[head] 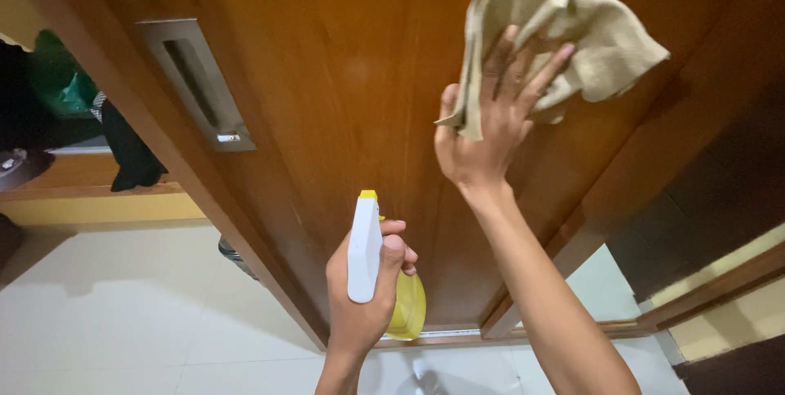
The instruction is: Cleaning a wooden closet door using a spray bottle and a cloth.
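Beige cloth (564, 31), crumpled and loosely bunched, sits pressed flat against the upper right of the brown wooden door (343, 76) under the right hand (486, 129), fingers spread open on it. Left hand (364, 301) is wrapped closed round a spray bottle (368, 256), white head, yellow body, near the door's bottom edge. Metal recessed handle (196, 84) lies near the door's left edge. Risk: the loose cloth could slip from under the open palm; the nozzle, seemingly aimed doorward, could drip onto the white floor tiles (123, 313).
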